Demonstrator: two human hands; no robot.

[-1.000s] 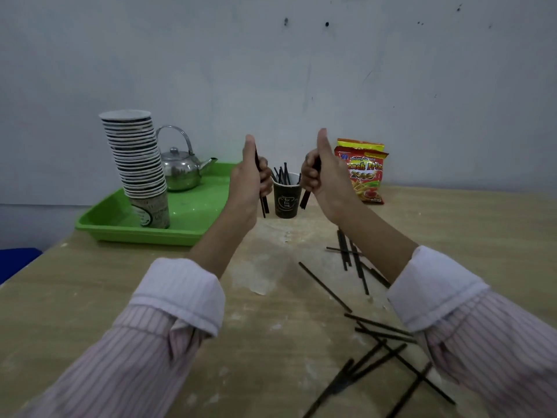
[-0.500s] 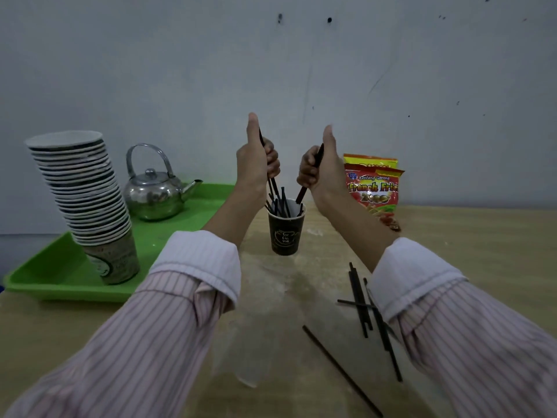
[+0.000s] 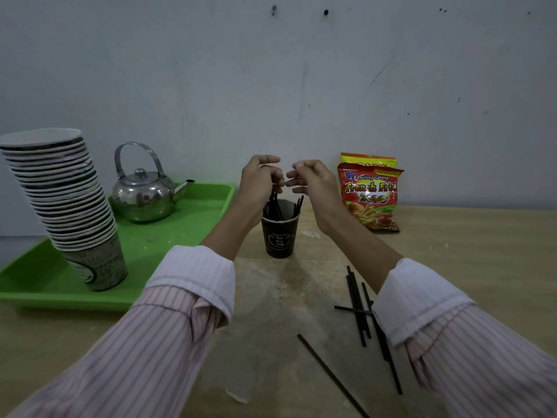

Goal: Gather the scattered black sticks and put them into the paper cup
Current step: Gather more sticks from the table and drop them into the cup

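Observation:
A dark paper cup (image 3: 280, 236) stands upright on the wooden table, with several black sticks (image 3: 275, 206) standing in it. My left hand (image 3: 260, 179) hovers just above the cup's left rim, fingers spread and curled, holding nothing. My right hand (image 3: 313, 179) hovers above the right rim, fingers apart and empty. Several black sticks (image 3: 357, 306) lie crossed on the table under my right forearm. One long stick (image 3: 330, 374) lies alone nearer to me.
A green tray (image 3: 187, 233) at the left holds a steel kettle (image 3: 144, 197) and a leaning stack of paper cups (image 3: 69, 206). A red snack bag (image 3: 370, 197) leans on the wall right of the cup. The grey wall runs behind the table.
Both hands held sticks with thumbs up; they lowered them into the cup and let go. Fingers are now spread above the rim. The view has moved closer to the cup.

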